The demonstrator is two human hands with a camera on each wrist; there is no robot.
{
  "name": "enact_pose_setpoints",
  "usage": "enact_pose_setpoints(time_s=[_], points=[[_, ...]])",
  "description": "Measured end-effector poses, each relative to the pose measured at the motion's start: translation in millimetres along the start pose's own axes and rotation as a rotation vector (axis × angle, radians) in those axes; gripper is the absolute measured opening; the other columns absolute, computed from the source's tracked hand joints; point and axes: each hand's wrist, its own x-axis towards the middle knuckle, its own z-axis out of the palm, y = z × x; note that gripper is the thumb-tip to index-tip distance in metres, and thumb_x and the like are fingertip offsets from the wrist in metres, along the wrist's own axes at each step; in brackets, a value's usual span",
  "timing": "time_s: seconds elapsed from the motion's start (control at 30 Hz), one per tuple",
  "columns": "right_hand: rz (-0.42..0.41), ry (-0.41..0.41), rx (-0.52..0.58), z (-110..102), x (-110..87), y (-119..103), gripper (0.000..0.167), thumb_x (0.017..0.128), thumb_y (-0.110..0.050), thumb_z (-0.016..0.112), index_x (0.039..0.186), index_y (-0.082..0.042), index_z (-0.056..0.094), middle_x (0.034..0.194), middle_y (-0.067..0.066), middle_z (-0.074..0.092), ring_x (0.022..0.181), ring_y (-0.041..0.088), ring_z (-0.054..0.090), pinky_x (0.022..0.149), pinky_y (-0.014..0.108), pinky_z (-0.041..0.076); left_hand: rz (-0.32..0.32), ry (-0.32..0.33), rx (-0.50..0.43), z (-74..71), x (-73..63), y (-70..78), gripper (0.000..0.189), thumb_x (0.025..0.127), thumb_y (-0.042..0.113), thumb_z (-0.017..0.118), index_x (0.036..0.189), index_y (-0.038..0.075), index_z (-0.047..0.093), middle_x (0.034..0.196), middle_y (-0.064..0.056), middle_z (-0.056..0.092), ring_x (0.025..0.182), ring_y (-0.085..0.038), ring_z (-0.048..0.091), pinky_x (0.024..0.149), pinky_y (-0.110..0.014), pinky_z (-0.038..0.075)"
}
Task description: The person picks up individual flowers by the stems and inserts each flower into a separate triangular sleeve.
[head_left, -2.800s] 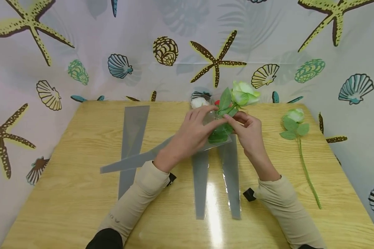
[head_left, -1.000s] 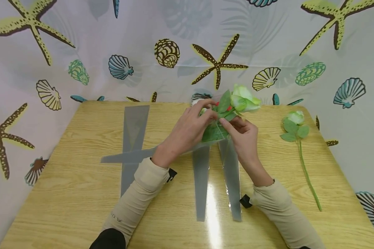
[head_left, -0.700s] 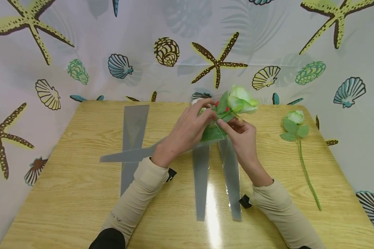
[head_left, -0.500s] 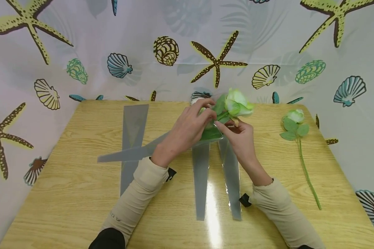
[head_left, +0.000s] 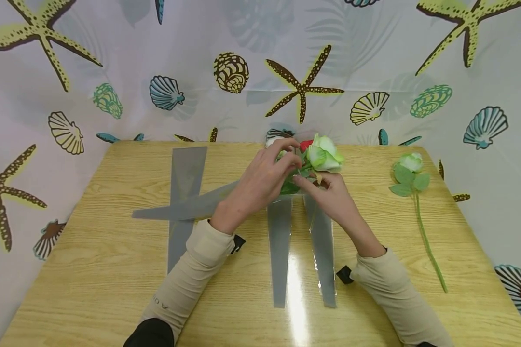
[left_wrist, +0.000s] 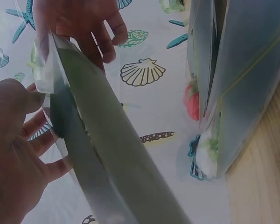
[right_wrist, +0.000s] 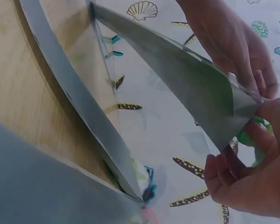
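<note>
My left hand (head_left: 282,164) pinches the wide mouth of a grey and clear plastic sleeve (head_left: 186,208) held above the wooden table (head_left: 91,270). The sleeve's narrow tail points left. My right hand (head_left: 312,185) grips the stem of a pale green rose (head_left: 324,154) just below its head, with the leaves inside the sleeve's mouth. In the left wrist view the sleeve (left_wrist: 98,154) runs between my left hand (left_wrist: 14,154) and right hand (left_wrist: 79,23). The right wrist view shows the sleeve (right_wrist: 177,79), my left hand (right_wrist: 233,46) and my right hand (right_wrist: 252,182) round the green stem (right_wrist: 254,140).
Three flat sleeves lie on the table: one at the left (head_left: 186,183) and two in the middle (head_left: 280,250) (head_left: 323,255). A second pale rose (head_left: 411,163) lies at the right. A sleeved white flower (head_left: 272,141) and a red one (head_left: 306,143) lie at the far edge, by a seashell-patterned curtain (head_left: 165,91).
The rose has come down and to the left, deeper into the sleeve's mouth. The sleeve's tail has swung slightly up and left. Both hands keep their hold.
</note>
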Motion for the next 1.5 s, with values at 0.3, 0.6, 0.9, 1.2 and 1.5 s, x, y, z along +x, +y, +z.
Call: enact_pose_setpoints(time_s=[0.3, 0.6, 0.9, 1.2, 1.5], points=[[-0.059, -0.03, -0.208, -22, -4.7, -15, 0.042, 0.107, -0.037, 0.064, 0.078, -0.006, 0.069, 0.095, 0.008, 0.058, 0.09, 0.023, 0.051, 0.076, 0.033, 0.042, 0.032, 0.096, -0.08, -4.1, 3.1, -5.5, 0.008, 0.109, 0.013, 0.056, 0.11, 0.009, 0.063, 0.136, -0.016, 0.056, 0.106, -0.028, 0.066, 0.085, -0.034, 0.054], [-0.068, -0.079, -0.324, -53, -12.1, -27, 0.027, 0.105, -0.039, 0.067, 0.115, -0.019, 0.082, 0.121, 0.002, 0.076, 0.112, 0.012, 0.066, 0.095, 0.031, 0.052, 0.029, 0.124, -0.082, -6.6, 2.5, -7.4, 0.009, 0.109, 0.013, 0.055, 0.111, 0.009, 0.063, 0.135, -0.014, 0.056, 0.106, -0.026, 0.067, 0.085, -0.035, 0.053], [-0.094, -0.101, -0.232, -83, -15.0, -28, 0.026, 0.11, -0.028, 0.058, 0.115, -0.014, 0.079, 0.109, -0.016, 0.079, 0.099, 0.002, 0.07, 0.088, 0.016, 0.052, 0.03, 0.139, -0.067, -6.4, 1.8, -8.6, 0.004, 0.105, 0.007, 0.062, 0.109, 0.009, 0.063, 0.133, -0.015, 0.058, 0.099, -0.026, 0.066, 0.082, -0.036, 0.051], [0.03, 0.196, -0.155, -83, -1.8, -10, 0.049, 0.11, -0.045, 0.053, 0.133, -0.005, 0.068, 0.121, -0.001, 0.074, 0.098, 0.0, 0.068, 0.086, 0.014, 0.053, 0.009, 0.103, -0.052, -4.7, -1.5, -9.4, 0.004, 0.106, 0.009, 0.061, 0.109, 0.009, 0.063, 0.136, -0.015, 0.056, 0.09, -0.026, 0.063, 0.079, -0.035, 0.05], [0.132, 0.046, -0.239, -84, -3.6, -13, 0.062, 0.111, -0.053, 0.043, 0.152, -0.009, 0.053, 0.139, 0.015, 0.068, 0.107, 0.001, 0.065, 0.093, 0.017, 0.048, 0.0, 0.086, -0.041, -1.5, -2.0, -10.6, 0.005, 0.106, 0.009, 0.062, 0.11, 0.009, 0.064, 0.136, -0.014, 0.057, 0.091, -0.025, 0.063, 0.077, -0.036, 0.05]])
